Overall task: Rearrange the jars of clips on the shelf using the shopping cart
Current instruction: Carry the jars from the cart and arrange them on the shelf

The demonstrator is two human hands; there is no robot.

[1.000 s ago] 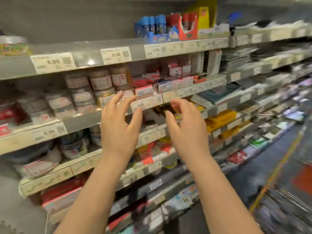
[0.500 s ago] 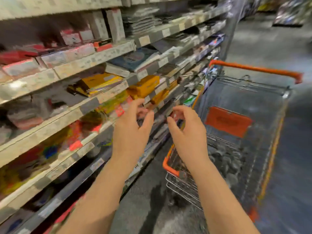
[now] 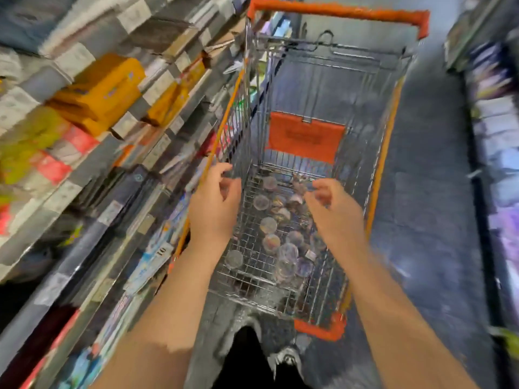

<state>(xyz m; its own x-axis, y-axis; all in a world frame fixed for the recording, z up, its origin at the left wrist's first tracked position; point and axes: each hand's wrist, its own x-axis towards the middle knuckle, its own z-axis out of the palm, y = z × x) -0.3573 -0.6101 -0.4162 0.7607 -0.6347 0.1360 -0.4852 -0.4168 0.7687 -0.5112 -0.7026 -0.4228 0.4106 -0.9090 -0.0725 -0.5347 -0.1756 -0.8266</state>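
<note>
My left hand (image 3: pixel 214 209) hung over the near left corner of the shopping cart (image 3: pixel 373 153), fingers loosely curled, holding nothing. It sat right by the orange side rail, though the blur hid whether it touched. My right hand (image 3: pixel 334 211) hovered over the basket's right half in the same loose curl, also holding nothing. There was a clear gap between the two, straight above the jars of clips (image 3: pixel 280 242).

The jars sat down on the wire floor, bunched toward the near end. Most stood lids up and a few lay tipped further in. Beyond them the basket floor ran bare up to the orange flap (image 3: pixel 306 138).

The cart's left side ran just beside the edges of the shelf (image 3: pixel 84 169), so it was tight there. On the right, dark floor (image 3: pixel 427 192) lay open between the cart and the far racks. My shoe (image 3: pixel 286 360) stood just behind the near orange corner.
</note>
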